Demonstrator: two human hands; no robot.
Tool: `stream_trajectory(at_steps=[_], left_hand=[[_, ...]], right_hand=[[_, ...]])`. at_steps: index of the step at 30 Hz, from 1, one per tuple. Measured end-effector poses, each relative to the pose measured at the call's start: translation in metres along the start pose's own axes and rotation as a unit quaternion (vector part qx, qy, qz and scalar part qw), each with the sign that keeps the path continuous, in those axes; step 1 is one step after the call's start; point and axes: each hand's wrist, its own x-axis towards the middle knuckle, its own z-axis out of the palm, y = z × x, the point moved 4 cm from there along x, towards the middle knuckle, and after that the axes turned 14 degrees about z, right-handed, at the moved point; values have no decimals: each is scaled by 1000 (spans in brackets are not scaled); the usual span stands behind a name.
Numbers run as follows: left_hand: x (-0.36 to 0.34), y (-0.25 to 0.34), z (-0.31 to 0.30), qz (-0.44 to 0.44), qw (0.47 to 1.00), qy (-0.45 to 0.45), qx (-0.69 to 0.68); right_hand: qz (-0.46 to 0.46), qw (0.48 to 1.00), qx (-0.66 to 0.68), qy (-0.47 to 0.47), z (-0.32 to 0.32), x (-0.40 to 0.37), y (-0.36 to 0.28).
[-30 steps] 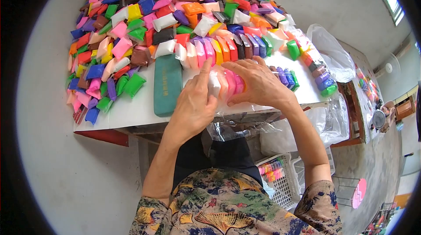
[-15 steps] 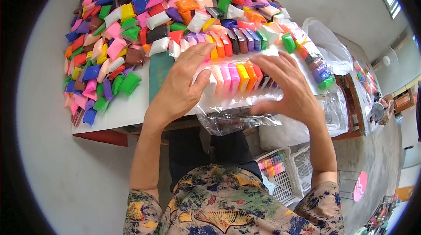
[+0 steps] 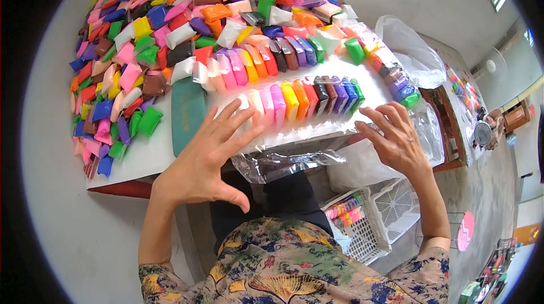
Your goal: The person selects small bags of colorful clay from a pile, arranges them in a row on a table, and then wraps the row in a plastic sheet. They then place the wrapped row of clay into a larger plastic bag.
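A near row of coloured packets (image 3: 309, 100) lies in a clear plastic bag (image 3: 289, 162) at the table's front edge, running from white through pink, yellow, orange and red to dark, purple and green. At its white end is my left hand (image 3: 207, 153), fingers spread, holding nothing. By the green end, my right hand (image 3: 394, 139) has its fingers bent and apart, with nothing visible in them. Behind stands a second row of packets (image 3: 260, 60) in similar colours.
A large heap of mixed packets (image 3: 136, 49) covers the back and left of the table (image 3: 136, 159). A green mat (image 3: 188, 114) lies left of the rows. Another packet row (image 3: 391, 74) stands at right. White baskets (image 3: 362, 230) sit below the edge.
Both hands have moved apart and nearer the body, uncovering both rows. The left fingers have spread. The view has shifted slightly.
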Motion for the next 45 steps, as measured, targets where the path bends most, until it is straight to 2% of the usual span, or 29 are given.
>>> stream_trajectory(at_steps=[4, 10, 13, 16, 20, 25, 27, 28, 31, 34, 38, 41, 45], left_hand=[[-8, 6, 4, -64, 996, 1, 65], [-10, -1, 15, -15, 988, 142, 55], [-3, 4, 17, -30, 990, 137, 36], [-5, 0, 21, 4, 990, 121, 75], [-5, -5, 18, -26, 985, 172, 4], [12, 1, 15, -70, 974, 215, -34], [14, 2, 8, -51, 975, 215, -5], [14, 3, 4, -41, 976, 214, 8], [14, -3, -9, -14, 968, 220, -122], [40, -13, -20, -102, 959, 247, -96], [88, -35, -11, -50, 991, 124, -13], [98, -40, 4, -25, 999, 21, -43], [91, -35, 8, -8, 998, 38, -51]], right_hand=[[-1, 996, 89, 6, 12, 4, 11], [66, 964, 247, 67, 16, 6, 28], [77, 967, 230, 73, 14, 6, 28], [90, 963, 242, 77, 14, 5, 29], [101, 949, 288, 79, 13, 15, 31], [115, 903, 413, -14, 22, 26, 39], [128, 876, 463, -50, 26, 28, 41], [130, 862, 488, -50, 29, 27, 44], [138, 826, 545, -41, 38, 25, 50], [157, 806, 571, -20, 43, 21, 48], [185, 788, 587, 13, 48, 18, 44], [192, 779, 595, 42, 51, 17, 42], [200, 762, 611, 74, 59, 15, 40]])
